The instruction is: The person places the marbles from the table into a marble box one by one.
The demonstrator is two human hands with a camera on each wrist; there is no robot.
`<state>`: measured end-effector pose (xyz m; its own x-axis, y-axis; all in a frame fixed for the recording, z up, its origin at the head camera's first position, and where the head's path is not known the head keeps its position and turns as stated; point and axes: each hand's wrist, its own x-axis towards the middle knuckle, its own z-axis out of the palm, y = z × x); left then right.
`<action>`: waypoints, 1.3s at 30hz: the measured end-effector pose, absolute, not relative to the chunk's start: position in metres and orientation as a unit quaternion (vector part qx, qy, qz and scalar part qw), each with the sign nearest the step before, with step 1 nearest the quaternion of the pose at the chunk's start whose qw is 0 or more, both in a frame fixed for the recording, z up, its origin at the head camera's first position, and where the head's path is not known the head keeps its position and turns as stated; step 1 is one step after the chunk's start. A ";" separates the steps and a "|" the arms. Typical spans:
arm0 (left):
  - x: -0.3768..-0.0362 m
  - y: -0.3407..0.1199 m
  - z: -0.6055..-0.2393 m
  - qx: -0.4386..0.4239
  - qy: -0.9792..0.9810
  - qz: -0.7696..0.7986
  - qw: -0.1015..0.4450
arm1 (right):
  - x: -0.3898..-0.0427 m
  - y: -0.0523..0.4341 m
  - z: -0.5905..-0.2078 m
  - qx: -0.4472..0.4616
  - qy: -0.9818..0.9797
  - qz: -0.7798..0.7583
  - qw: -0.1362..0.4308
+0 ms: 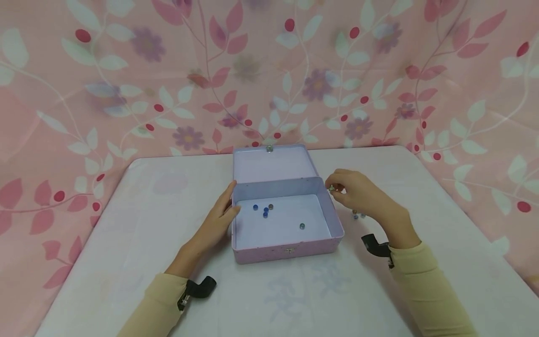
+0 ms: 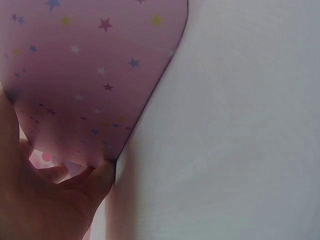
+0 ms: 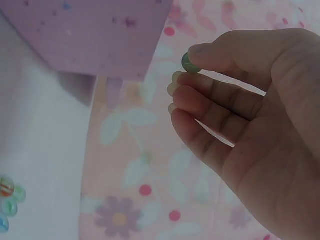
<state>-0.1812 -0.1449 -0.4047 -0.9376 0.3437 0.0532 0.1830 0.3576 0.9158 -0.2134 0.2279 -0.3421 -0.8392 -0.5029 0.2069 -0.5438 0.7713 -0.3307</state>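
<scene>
A lidded tin box (image 1: 286,250), lilac-pink with small stars outside, lies with its lid (image 1: 273,164) tipped back. My left hand (image 1: 216,217) grips its left wall, thumb at the rim and fingers along the outside; the left wrist view shows the starred side of the box (image 2: 95,75) against them. Just off the box's right rim, my right hand (image 1: 358,189) pinches a green marble (image 3: 190,64) between thumb and fingertips. Inside the box are several blue and brownish marbles (image 1: 265,215) toward the left, and a greenish marble (image 1: 302,226) nearer the right.
More glass marbles (image 1: 355,216) lie on the white-covered table (image 1: 168,201) to the right of the box, beneath my right wrist. Behind the table hangs a pink floral cloth (image 1: 269,70). Each forearm carries a black wrist mount (image 1: 202,287).
</scene>
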 end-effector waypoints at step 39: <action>-0.196 -0.151 -0.438 0.172 0.819 0.545 0.043 | -0.195 0.148 -0.395 0.368 -0.923 0.103 -0.043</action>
